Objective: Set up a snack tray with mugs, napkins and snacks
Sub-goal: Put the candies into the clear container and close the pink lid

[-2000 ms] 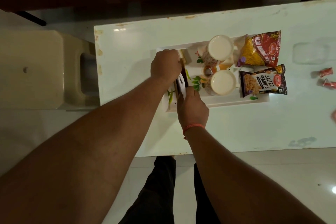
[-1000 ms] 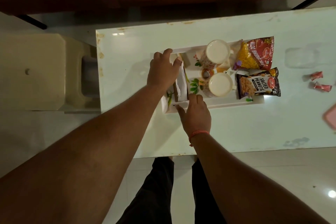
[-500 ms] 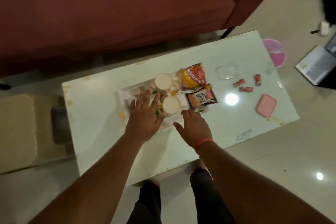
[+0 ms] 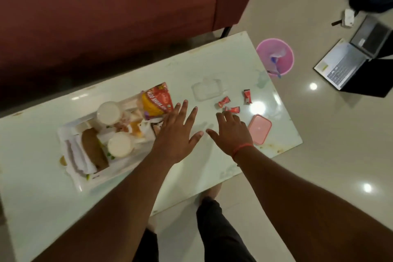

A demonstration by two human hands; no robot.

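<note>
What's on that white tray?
The tray holds two mugs, white napkins with a brown piece on them, and a red-yellow snack packet. The left hand covers whatever lies at its right end.

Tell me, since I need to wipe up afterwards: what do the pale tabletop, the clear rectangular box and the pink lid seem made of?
The pale tabletop looks like glossy glass or laminate: it mirrors ceiling lights, and its edges are chipped brown. The clear rectangular box seems thin transparent plastic, as the table shows through it. The pink lid looks like smooth moulded plastic with a raised rim and soft sheen.
</note>
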